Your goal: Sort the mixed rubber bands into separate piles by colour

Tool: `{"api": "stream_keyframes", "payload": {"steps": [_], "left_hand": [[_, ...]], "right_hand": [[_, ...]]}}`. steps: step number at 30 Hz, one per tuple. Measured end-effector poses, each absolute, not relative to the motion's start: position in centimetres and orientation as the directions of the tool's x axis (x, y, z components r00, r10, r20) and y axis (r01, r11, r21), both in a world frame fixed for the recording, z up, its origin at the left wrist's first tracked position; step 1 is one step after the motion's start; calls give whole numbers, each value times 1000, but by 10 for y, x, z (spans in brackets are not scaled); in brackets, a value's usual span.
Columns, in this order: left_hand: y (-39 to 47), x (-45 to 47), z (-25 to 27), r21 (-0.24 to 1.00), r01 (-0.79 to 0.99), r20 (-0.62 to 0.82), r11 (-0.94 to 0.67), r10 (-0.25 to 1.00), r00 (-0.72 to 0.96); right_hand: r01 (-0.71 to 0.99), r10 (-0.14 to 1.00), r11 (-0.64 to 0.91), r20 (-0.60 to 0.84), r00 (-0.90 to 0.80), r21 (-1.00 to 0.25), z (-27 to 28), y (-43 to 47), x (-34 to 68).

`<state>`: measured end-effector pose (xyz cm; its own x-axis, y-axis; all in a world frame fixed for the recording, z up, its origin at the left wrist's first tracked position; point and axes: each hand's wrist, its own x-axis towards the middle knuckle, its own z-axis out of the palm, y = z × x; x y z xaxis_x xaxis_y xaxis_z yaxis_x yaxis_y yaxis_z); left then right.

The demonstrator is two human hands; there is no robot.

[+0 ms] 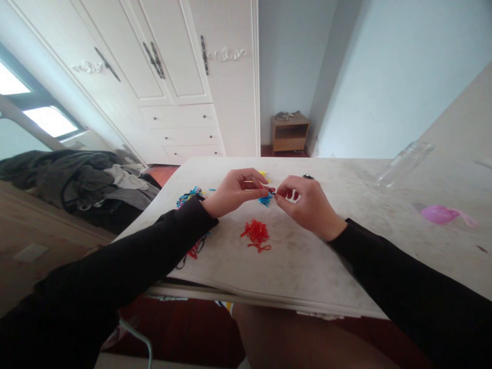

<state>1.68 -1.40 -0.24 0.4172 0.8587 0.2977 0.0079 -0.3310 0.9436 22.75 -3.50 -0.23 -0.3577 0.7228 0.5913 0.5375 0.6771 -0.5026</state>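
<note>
Over the middle of the table, my left hand [240,192] and my right hand [305,205] face each other with fingertips pinched. Between them are small rubber bands [271,190], red and black, which both hands grip; the exact tangle is too small to tell. Just below the fingertips lies a little pile of blue rubber bands [265,200]. Nearer the front edge is a larger pile of red rubber bands [257,233]. A mixed-colour pile of bands [187,197] sits beside my left wrist and is partly hidden by the sleeve.
Yellow bands [263,174] lie behind my left hand, black bands [308,176] behind my right. On the table's right side are a clear glass bottle [403,164], lying or tilted, and a pink balloon [440,214]. Clothes [77,179] are heaped left of the table [300,271].
</note>
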Motion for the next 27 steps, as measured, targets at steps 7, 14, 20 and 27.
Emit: {"api": "stream_keyframes", "payload": {"steps": [7,14,20,27], "left_hand": [[-15,17,-1,934,28,316,-357,858,406],[-15,17,-1,930,52,316,-364,864,393],[-13,17,-1,925,42,340,-379,870,357],[-11,16,-2,911,32,385,-410,878,283]], "right_hand": [[522,715,690,584,-385,-501,-3,-35,228],[524,709,694,597,-376,-494,-3,-36,227],[521,706,696,603,-372,-494,-1,-36,228],[407,661,750,584,-471,-521,1,-40,228]]}}
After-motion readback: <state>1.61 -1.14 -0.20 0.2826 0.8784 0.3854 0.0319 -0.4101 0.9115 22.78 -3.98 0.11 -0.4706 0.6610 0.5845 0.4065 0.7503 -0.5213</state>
